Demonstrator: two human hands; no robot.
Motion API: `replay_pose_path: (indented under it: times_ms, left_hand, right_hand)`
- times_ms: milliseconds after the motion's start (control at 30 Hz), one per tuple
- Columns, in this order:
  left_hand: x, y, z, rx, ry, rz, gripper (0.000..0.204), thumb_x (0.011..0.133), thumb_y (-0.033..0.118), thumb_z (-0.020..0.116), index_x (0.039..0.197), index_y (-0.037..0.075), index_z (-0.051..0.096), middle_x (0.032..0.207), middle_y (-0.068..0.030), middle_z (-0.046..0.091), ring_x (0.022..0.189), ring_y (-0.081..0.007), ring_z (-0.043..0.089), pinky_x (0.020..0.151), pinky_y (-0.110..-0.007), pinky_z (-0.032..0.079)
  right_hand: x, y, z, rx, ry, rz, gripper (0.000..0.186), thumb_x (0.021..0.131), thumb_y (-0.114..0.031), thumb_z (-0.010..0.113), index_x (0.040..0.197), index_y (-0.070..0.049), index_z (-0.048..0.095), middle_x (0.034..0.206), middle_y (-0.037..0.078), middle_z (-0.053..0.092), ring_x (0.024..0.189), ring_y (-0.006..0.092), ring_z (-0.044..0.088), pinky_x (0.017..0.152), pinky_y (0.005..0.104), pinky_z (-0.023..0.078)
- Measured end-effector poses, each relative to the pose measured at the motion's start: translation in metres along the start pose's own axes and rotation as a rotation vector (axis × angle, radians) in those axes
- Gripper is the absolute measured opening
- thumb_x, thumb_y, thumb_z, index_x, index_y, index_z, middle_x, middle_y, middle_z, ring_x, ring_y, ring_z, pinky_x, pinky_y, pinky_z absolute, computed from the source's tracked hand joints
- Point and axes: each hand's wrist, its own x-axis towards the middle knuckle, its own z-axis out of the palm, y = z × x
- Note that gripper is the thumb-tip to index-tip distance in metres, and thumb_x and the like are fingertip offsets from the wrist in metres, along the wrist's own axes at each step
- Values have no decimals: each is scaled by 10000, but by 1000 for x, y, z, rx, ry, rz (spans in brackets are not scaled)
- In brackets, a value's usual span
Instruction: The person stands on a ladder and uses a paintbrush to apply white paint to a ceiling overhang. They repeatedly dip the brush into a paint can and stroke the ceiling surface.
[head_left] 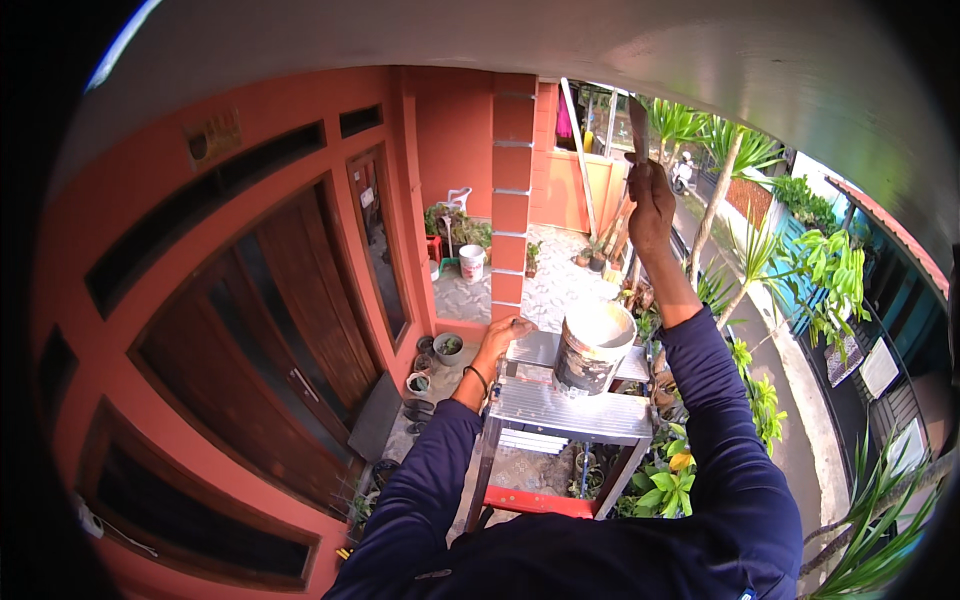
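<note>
High up at the ceiling (480, 45), my right hand (650, 195) is closed round the handle of a putty knife (639, 128). The blade points upward, near the ceiling's edge; whether it touches cannot be made out. Lower down, my left hand (498, 342) grips the left edge of the metal stepladder's top (560, 408), with a dark band on its wrist. On that top stands a smeared white bucket (590, 350), upright, to the right of my left hand. Pale residue coats its inner wall; its bottom is hidden.
An orange wall with dark wooden doors (260, 310) runs along the left. A pillar (511, 200) stands ahead. Potted plants (448, 346) line the doorway, and a white pail (472, 262) sits on the paving. Leafy plants (665, 480) crowd the ladder's right side, beside a lane (785, 400).
</note>
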Motion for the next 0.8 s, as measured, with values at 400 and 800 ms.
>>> replay_pose_path:
  times_ms: [400,800]
  left_hand:
    - [0,-6,-3,-15,-35,76,254,1038,272,717,1078,31,787,1029,1,755,964,-113,693,912,-291,516]
    - [11,-19,-3,-32,-55,46,269,978,294,784,1041,33,795,1014,-14,769,957,-117,686,859,-283,516]
  right_hand:
    - [81,-18,50,17,37,-183,205,1138,-215,564,1127,-20,627,974,158,765,920,251,792,795,400,611]
    - [138,156,90,27,-88,127,217,1091,-231,600,1025,-28,643,839,90,724,722,184,725,666,346,576]
